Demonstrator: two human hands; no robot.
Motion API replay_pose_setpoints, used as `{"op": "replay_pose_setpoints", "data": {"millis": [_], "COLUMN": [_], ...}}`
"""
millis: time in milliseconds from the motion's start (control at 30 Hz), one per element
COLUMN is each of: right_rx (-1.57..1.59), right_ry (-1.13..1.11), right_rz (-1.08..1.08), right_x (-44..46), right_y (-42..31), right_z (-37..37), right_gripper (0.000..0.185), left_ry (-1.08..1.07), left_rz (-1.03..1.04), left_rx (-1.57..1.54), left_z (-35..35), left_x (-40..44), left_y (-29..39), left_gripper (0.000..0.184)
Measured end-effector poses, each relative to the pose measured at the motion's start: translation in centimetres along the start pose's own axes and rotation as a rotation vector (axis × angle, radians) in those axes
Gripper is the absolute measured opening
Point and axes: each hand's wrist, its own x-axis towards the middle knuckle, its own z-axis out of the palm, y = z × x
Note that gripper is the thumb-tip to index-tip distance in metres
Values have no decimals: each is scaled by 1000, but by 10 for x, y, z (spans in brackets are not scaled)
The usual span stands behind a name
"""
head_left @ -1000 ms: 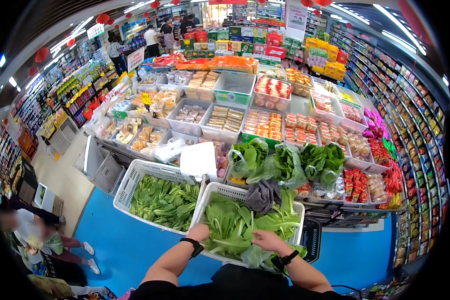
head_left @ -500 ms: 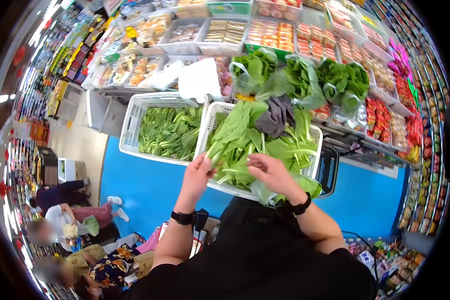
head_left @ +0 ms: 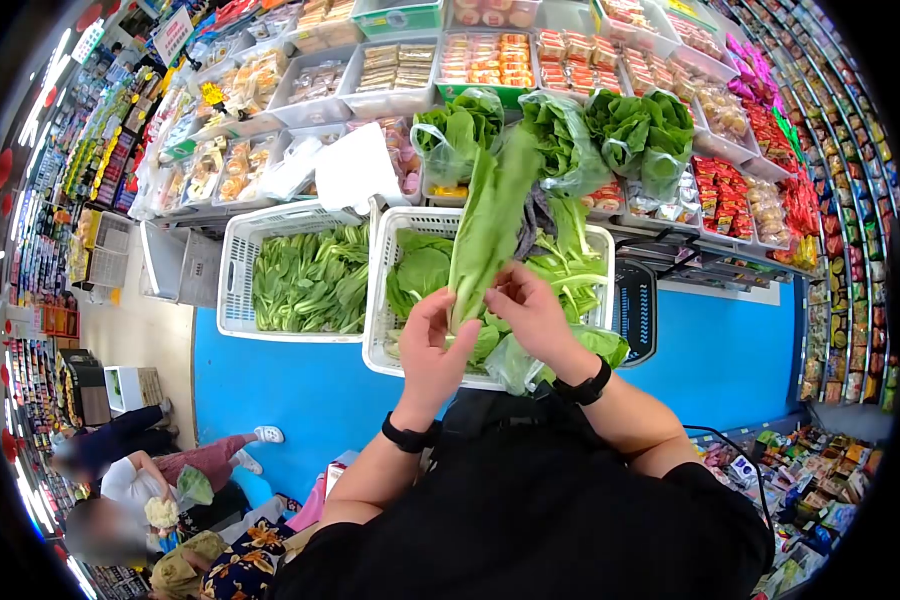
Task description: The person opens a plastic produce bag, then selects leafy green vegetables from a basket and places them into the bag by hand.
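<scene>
Long leafy greens [head_left: 485, 220] stand raised between my two hands, leaves pointing away from me and slightly blurred at the top. My left hand [head_left: 435, 345] is closed around the pale stem end. On the other side, my right hand [head_left: 532, 312] pinches the lower right edge of the leaves. Beneath both hands is a white plastic crate [head_left: 377, 335] with more loose greens [head_left: 417, 275] in it. A dark grey cloth [head_left: 536, 225] lies partly hidden behind the raised leaves. Near my right wrist, a clear plastic bag [head_left: 513, 365] hangs at the crate's front edge.
Left of this crate stands a second white crate [head_left: 232, 300] of slender greens. Bagged leafy vegetables [head_left: 563, 140] sit behind, before bins of packaged snacks [head_left: 485, 62]. A black stool-like object [head_left: 635, 312] is at right. Several people, one in a white top [head_left: 128, 482], are lower left.
The greens in my left hand have been raised and turned more upright. My right hand has moved in and pinches their edge. The view has shifted, so the crates appear further left.
</scene>
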Motion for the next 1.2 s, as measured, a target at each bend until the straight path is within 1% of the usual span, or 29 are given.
{"op": "replay_pose_setpoints", "data": {"millis": [33,67,100,133,200,233,267,333,400,433,500,533,600,633,667,733,767,800,867,900,933,1000,1033,1067,1100,1133,1167,1200], "right_rx": [1,323,644,645,761,800,797,726,719,714,702,690,676,662,661,662,721,699,848,788,780,737,721,736,615,485,514,537], "right_ry": [0,-17,-29,-17,-53,-107,-97,15,-10,-37,-60,-81,-116,-149,-153,-181,-226,-254,-293,-326,-341,-478,-456,-450,-243,-36,17,75], "right_rz": [1,66,127,124,84,82,80,92,64,38,22,4,-5,-19,-18,-23,-21,-50,-46,-78,-79,13,35,66,36,22,31,47], "right_x": [1,0,-1,-2,-6,-5,-6,-6,-4,-3,-1,0,-1,-1,-5,-6,-5,-5,-6,-8,-8,-19,-25,-27,-30,-36,-38,-47], "right_y": [-1,-1,-3,-6,-12,-4,-3,-8,-8,-8,-2,2,7,8,7,-3,-9,-12,-15,-36,-42,-45,-51,-45,-34,-22,-17,-15], "right_z": [0,-1,-1,1,3,-2,-2,3,3,2,-1,-3,-7,-9,-13,-26,-36,-48,-65,-65,-72,-89,-94,-105,-120,-135,-149,-163], "right_gripper": [16,17,19,19,26,29,29,29,29,29,30,30,33,37,37,49,65,65,82,97,97,102,85,85,73,62,53,45], "left_ry": [28,52,99,88,98,88,65,45,-38,-36,32,35,-34,-30,-36,-42,-32,-23,-71,-103,-94,-153,-156,-115,-49,-6,119,173], "left_rz": [243,484,608,605,686,684,711,741,723,723,270,269,-21,-21,-7,46,-29,-94,-86,-88,-75,-151,-148,-179,-106,-122,-136,-107], "left_rx": [364,728,826,820,814,804,846,887,787,787,131,133,46,46,58,63,104,143,156,145,142,375,496,520,570,676,602,529], "left_z": [-3,-6,3,3,2,1,-3,-6,-8,-7,-4,-9,-22,-25,-27,-32,-37,-41,-46,-42,-39,-26,-14,0,5,11,26,28], "left_x": [2,3,5,6,7,7,6,5,2,1,-4,-5,-10,-12,-13,-9,-14,-13,-13,-13,-12,-18,-18,-18,-18,-18,-20,-26], "left_y": [-1,-1,10,8,0,-1,0,4,9,8,4,3,2,2,3,5,5,4,-1,5,9,19,27,29,10,4,3,-10], "left_gripper": [49,47,44,44,42,42,44,45,47,47,41,41,35,35,34,33,33,33,33,37,37,38,40,40,42,44,36,26]}}
